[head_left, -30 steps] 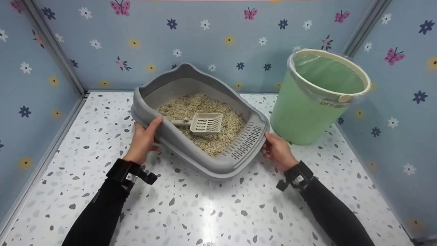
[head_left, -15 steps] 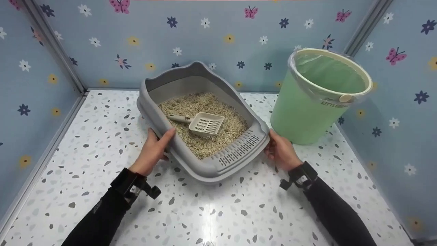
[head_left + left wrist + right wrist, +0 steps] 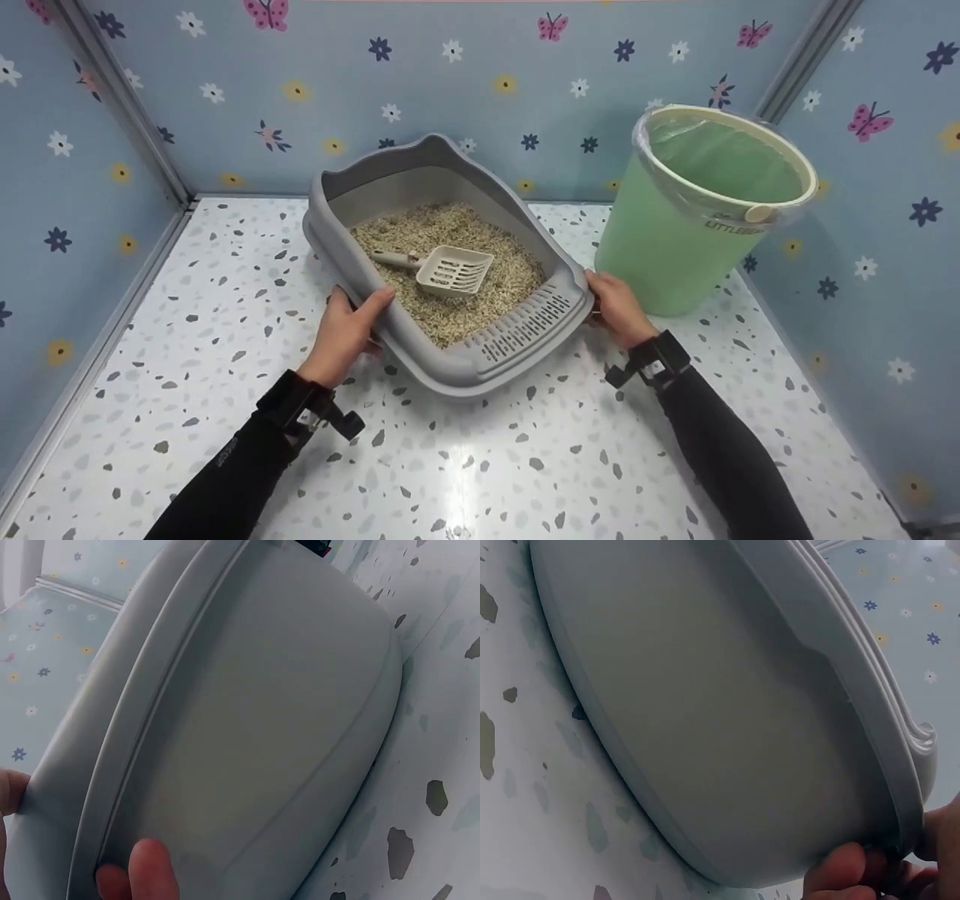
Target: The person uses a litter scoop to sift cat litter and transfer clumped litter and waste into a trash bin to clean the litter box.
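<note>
In the head view, a grey litter box [image 3: 352, 262] stands at an angle, its slotted front step [image 3: 525, 324] turned toward the near right. Tan granular litter [image 3: 420, 225] covers its bottom. On the litter lies a beige slotted litter scoop [image 3: 454, 270], its handle pointing left. My left hand [image 3: 341, 337] grips the near left rim, thumb on top and fingertips [image 3: 152, 870] underneath against the outer wall. At the right end of the step, my right hand [image 3: 621, 309] holds the rim, with fingers [image 3: 840, 868] curled below the lip.
A green trash bin [image 3: 667, 247] with a cream rim and a clear liner stands right beside my right hand. Blue floral panels [image 3: 480, 67] enclose the back and both sides. The speckled white surface [image 3: 465, 465] extends in front of the box.
The litter box has turned clockwise, its step swinging toward me, and both hands went with it. The scoop's handle, partly hidden behind the rim before, now shows fully on the litter.
</note>
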The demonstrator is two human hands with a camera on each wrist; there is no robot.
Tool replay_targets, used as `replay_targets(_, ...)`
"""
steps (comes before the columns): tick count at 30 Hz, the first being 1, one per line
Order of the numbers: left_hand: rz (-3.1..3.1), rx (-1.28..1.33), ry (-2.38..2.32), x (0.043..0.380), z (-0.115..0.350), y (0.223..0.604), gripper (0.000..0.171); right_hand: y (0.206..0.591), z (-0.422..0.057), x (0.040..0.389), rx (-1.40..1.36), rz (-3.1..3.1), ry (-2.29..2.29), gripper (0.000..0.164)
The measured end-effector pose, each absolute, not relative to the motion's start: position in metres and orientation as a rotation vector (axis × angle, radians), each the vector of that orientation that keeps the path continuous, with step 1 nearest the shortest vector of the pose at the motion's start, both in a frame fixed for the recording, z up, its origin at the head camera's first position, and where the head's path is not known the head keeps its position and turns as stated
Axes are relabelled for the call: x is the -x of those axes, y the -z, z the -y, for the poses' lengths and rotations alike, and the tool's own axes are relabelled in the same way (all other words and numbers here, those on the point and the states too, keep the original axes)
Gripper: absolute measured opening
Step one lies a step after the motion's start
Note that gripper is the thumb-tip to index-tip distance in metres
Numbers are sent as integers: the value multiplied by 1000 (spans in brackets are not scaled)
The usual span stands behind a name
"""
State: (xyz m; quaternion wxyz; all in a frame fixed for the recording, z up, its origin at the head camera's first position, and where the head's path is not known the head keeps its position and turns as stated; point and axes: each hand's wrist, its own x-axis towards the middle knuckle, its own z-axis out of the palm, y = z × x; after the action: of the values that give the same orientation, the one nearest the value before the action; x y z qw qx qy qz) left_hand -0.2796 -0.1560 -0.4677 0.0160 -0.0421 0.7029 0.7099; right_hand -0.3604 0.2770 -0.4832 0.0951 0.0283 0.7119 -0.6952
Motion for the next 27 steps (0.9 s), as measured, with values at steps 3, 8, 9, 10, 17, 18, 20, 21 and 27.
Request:
replay_targets(3,-2165,115,-2227,283,158,470,70,485,-274,354,-78,-2076,2135,33)
replay_targets(8,-2158,40,-2209,300,175,476,63,490,-266,326,-115,-2062,2216,34)
replay_targets(9,-2170,21,-2193,304,180,476,65,491,-264,319,-116,-2064,2222,33)
replay_targets(10,-2179,3,-2174,308,186,477,68,491,-261,313,-113,-2067,2218,33)
replay_targets(17,-2166,-77,-2109,322,205,477,80,490,-257,294,-40,-2005,2154,33)
replay_targets(18,-2169,-71,-2098,320,203,477,81,489,-258,297,-33,-2000,2139,33)
replay_targets(20,-2193,-59,-2055,313,200,477,89,487,-262,307,-16,-1995,2110,34)
replay_targets(21,-2205,-57,-2034,308,197,477,93,486,-263,314,-14,-2002,2087,33)
replay_targets(27,-2199,-67,-1978,272,188,478,92,482,-259,347,17,-2062,2017,35)
